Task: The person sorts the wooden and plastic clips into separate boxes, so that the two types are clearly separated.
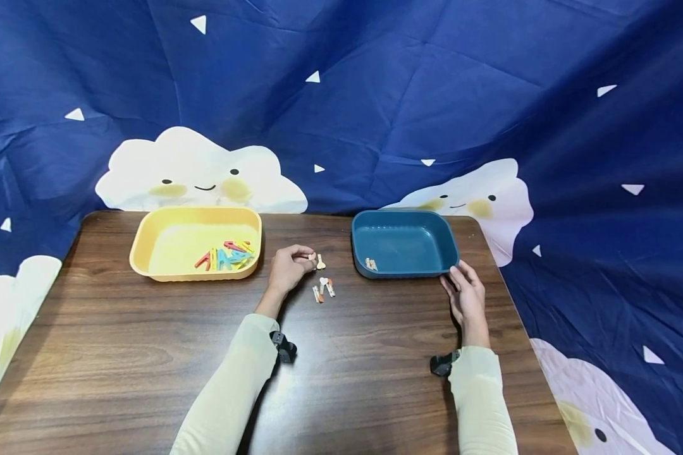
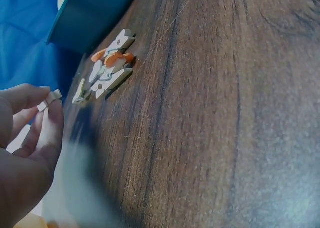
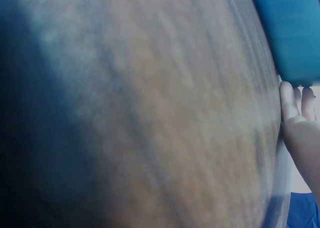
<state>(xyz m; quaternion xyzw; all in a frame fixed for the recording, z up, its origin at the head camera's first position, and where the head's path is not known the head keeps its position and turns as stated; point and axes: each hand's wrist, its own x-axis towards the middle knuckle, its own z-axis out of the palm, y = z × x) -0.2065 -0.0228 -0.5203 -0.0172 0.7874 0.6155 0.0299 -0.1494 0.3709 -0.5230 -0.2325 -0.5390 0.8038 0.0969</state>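
the left hand (image 1: 289, 270) pinches a small wooden peg (image 2: 49, 101), grip narrow, over the table (image 1: 370, 354) between the yellow tub (image 1: 176, 243) and the blue tub (image 1: 410, 243), near loose pegs (image 2: 115, 79). the right hand (image 1: 467, 296), grip loosely wide, touches the blue tub's near right corner.

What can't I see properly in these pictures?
Head view: the pale clips in the blue tub look too small to count.
Head view: the colourful clips in the yellow tub overlap, partly hiding each other.
Left wrist view: fingers of the left hand cover part of the held clip.
Right wrist view: the picture's edge cuts off the right hand; the tabletop is blurred.
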